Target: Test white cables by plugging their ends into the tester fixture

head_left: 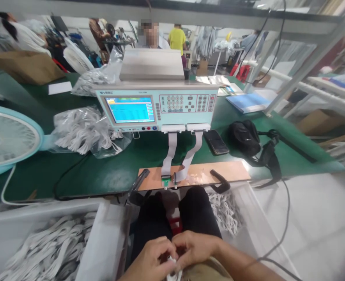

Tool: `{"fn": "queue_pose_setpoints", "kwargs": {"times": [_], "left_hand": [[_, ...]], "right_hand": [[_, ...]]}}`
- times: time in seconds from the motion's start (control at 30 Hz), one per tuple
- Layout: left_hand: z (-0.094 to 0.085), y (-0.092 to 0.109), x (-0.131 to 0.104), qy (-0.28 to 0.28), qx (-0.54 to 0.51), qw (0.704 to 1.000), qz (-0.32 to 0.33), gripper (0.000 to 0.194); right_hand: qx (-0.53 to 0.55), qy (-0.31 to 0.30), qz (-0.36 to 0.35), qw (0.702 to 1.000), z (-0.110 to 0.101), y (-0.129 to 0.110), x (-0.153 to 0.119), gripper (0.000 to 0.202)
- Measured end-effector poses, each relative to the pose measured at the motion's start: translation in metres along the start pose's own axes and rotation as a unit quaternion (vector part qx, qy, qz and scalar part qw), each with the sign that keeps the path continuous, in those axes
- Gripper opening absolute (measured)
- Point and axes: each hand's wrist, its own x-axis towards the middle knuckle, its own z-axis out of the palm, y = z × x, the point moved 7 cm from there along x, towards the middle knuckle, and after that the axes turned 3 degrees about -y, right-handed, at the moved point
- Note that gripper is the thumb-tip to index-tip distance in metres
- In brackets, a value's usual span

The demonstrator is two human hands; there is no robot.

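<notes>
Low over my lap, my left hand [153, 259] and my right hand [194, 248] meet with fingers pinched together. Both grip a small bundled white cable [174, 275], partly hidden by the fingers. Ahead of them, a copper-coloured board [197, 174] lies along the bench's front edge. On it sit a small green circuit board [166, 182] with a connector and a second small connector [175, 186]. Grey ribbon cables [168, 154] run from these up to a tester [157, 107] with a lit blue screen.
White bins of cables stand left [92, 242] and right [255, 210] of my legs. Two black clamps [140, 180] hold the board. On the green bench [119, 171] are bagged cables [78, 130], a fan [11, 136], a phone [216, 141] and a black bag [245, 136]. Several people are behind.
</notes>
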Motion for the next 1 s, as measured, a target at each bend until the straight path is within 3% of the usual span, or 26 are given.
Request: {"fn": "queue_pose_setpoints", "kwargs": {"times": [0.07, 0.13, 0.23, 0.3, 0.37, 0.43, 0.53, 0.63, 0.8, 0.9, 1.0], "left_hand": [[0.003, -0.002, 0.004, 0.004, -0.021, 1.000, 0.016, 0.013], [0.000, -0.010, 0.009, 0.047, -0.049, 0.998, 0.016, 0.011], [-0.016, -0.025, 0.018, 0.173, -0.094, 0.981, -0.005, 0.009], [-0.025, -0.034, 0.029, 0.212, -0.150, 0.965, -0.027, 0.012], [-0.028, -0.037, 0.043, 0.197, -0.260, 0.945, -0.035, 0.016], [-0.028, -0.034, 0.056, 0.153, -0.394, 0.906, -0.018, 0.017], [-0.028, -0.025, 0.065, 0.084, -0.527, 0.846, 0.018, 0.019], [-0.029, -0.028, 0.066, 0.082, -0.557, 0.826, 0.021, 0.028], [-0.032, -0.039, 0.071, 0.176, -0.527, 0.831, -0.008, 0.028], [-0.039, -0.039, 0.074, 0.219, -0.445, 0.868, -0.008, 0.033], [-0.052, -0.032, 0.075, 0.225, -0.314, 0.922, 0.018, 0.035]], "right_hand": [[0.093, -0.008, 0.007, 0.996, -0.001, 0.006, -0.003, 0.037], [0.168, 0.022, 0.000, 0.986, -0.005, 0.008, -0.005, 0.036], [0.200, 0.154, -0.049, 0.966, -0.028, 0.001, -0.002, 0.031], [0.157, 0.267, -0.088, 0.947, -0.051, -0.011, 0.001, 0.025], [0.093, 0.359, -0.111, 0.922, -0.071, -0.022, 0.004, 0.023], [0.062, 0.413, -0.118, 0.901, -0.087, -0.029, 0.010, 0.025], [0.076, 0.438, -0.106, 0.890, -0.100, -0.027, 0.019, 0.026], [0.077, 0.450, -0.099, 0.884, -0.104, -0.025, 0.019, 0.024], [0.101, 0.458, -0.095, 0.878, -0.104, -0.026, 0.017, 0.023], [0.146, 0.449, -0.094, 0.876, -0.102, -0.028, 0.021, 0.025], [0.209, 0.446, -0.082, 0.866, -0.099, -0.027, 0.025, 0.028]]}}
